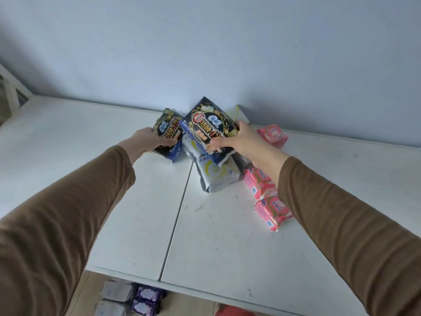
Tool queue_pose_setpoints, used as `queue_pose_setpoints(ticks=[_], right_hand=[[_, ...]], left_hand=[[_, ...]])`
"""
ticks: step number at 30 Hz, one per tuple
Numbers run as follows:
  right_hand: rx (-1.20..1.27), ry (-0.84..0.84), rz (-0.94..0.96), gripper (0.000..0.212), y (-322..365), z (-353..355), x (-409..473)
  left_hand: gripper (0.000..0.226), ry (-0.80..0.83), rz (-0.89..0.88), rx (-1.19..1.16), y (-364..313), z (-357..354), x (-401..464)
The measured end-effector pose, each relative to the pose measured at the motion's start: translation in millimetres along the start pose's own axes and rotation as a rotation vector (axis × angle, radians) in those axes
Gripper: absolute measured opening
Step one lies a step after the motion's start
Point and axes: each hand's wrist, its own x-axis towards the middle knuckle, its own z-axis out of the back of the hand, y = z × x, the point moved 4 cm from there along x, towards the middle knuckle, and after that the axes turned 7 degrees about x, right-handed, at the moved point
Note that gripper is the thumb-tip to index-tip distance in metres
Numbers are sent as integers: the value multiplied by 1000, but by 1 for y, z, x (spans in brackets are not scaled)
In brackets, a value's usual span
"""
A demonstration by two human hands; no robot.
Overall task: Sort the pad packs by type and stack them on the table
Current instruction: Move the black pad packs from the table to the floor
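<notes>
Right hand [245, 139] pinching a black pad pack [210, 131] above the grey packs [216, 176]; left hand [149, 141] curled round the 2nd black pack [169, 135] on the desk [136, 213]; pink packs [266, 190] aside; best squared flat on its twin, edges aligned.

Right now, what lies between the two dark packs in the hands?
Nothing: in the head view, the left dark pack and the right dark pack sit side by side, edges nearly touching.

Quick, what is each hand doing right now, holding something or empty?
Left hand: grips a black pad pack resting on the table.
Right hand: holds a second black pad pack, tilted above the grey packs.
</notes>
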Motion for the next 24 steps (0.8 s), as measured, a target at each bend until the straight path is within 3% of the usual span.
queue_pose_setpoints(ticks=[2,5,10,15,19,24], right_hand=[[37,-23,9,64,-3,-12,-15],[88,-62,32,54,-13,-30,-45],[149,-83,75,50,-35,-74,-129],[203,-91,66,41,-71,-119,-223],[263,-110,19,43,-98,-148,-299],[356,-18,-105,48,-159,-177,-362]], left_hand=[[84,-44,-47,-113,13,3,-21],[67,-92,-133,-233,39,10,-54],[56,-168,-259,-181,94,28,-125],[51,-85,-336,-96,161,40,-203],[47,0,-370,-35,212,40,-260],[37,97,-378,39,267,21,-322]])
